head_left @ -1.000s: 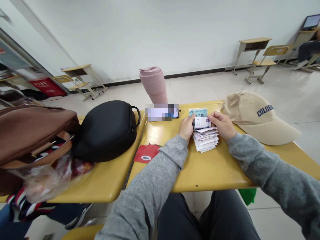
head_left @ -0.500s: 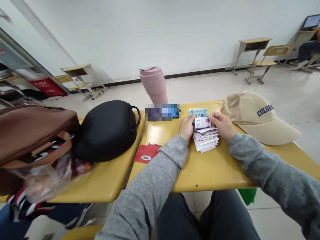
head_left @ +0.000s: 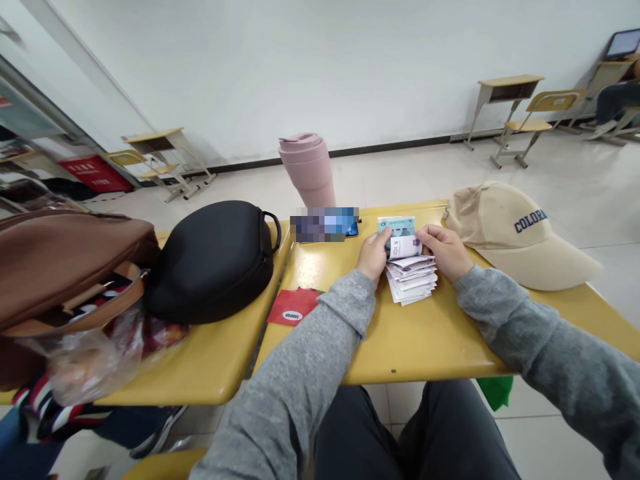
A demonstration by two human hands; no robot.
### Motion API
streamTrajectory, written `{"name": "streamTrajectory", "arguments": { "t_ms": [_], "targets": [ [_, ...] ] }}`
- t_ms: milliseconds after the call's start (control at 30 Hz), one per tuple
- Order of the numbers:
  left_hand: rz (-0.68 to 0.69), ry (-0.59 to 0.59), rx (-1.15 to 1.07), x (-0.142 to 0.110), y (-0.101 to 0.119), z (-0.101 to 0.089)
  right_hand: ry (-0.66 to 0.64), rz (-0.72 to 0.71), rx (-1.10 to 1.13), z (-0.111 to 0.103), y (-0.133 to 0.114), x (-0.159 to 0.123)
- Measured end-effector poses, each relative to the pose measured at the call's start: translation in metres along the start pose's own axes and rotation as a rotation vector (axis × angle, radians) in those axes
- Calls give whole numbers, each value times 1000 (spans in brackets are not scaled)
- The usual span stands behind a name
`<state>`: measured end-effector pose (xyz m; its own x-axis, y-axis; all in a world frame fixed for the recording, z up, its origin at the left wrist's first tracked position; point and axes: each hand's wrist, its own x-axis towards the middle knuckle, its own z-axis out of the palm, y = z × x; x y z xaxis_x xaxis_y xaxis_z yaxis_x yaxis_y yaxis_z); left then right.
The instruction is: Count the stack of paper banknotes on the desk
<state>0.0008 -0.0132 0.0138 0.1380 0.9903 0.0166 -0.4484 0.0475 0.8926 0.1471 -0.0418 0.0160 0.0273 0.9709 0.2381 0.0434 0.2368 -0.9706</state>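
Note:
Above the yellow desk (head_left: 315, 347), both hands hold a thick bundle of white printed paper slips (head_left: 411, 277), fanned out toward me, with purple marks on some. My left hand (head_left: 374, 257) grips its left side, thumb on top. The thumb and fingers of my right hand (head_left: 445, 250) pinch the right edge of a white slip with purple print (head_left: 406, 247) near the top. Behind that slip a teal printed sheet (head_left: 397, 225) shows. Fingers under the bundle are hidden.
A blurred-out phone (head_left: 353, 229) and pink tumbler (head_left: 310, 170) stand ahead. A red pouch (head_left: 293, 307) lies left, a beige cap (head_left: 505, 230) right. On the adjoining left desk are a black case (head_left: 213, 260), brown bag (head_left: 75, 260) and clear plastic bag (head_left: 95, 360).
The white slip at the top of the bundle has tipped slightly toward me, showing a little more of the teal sheet. Both hands stay nearly in place.

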Motion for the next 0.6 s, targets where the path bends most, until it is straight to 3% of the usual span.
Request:
{"name": "streamTrajectory", "arguments": {
  "t_ms": [267,600],
  "targets": [
    [-8,-20,-12,4,-3,-1,-68,11,27,0,1,2],
    [-23,-52,-4,2,-5,-2,123,37,-156,-5,11,7]
  ]
}}
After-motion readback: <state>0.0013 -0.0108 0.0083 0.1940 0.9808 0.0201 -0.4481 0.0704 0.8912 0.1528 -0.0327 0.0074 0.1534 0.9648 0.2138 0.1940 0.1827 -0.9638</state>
